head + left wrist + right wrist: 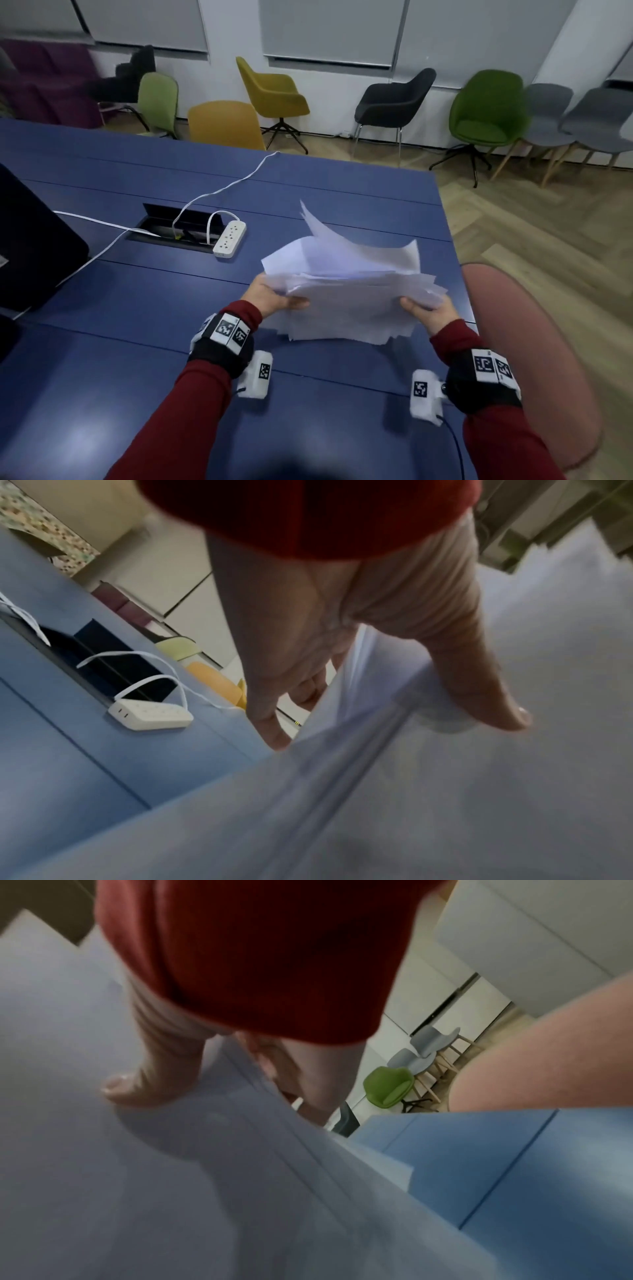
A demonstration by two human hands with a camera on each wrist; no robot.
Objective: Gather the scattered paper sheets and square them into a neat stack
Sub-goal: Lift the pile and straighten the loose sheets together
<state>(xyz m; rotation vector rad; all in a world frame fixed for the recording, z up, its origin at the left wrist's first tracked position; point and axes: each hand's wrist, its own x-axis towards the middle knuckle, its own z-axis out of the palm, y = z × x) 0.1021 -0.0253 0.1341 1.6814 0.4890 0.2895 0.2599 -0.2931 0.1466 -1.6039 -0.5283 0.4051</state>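
Head view: the left hand [274,298] and right hand [432,312] each grip 1 side of the sheets [349,291], held just above the blue surface [137,308]; edges are ragged and the top sheets curl up beyond the grips. Gathering looks done and squaring is in hand.

Left wrist view: thumb on top, fingers [270,731] under the sheets.

Right wrist view: the same clamp, thumb [137,1088] on top. Next, I judge, tilt the stack on edge and tap it on the surface with loosened grips.
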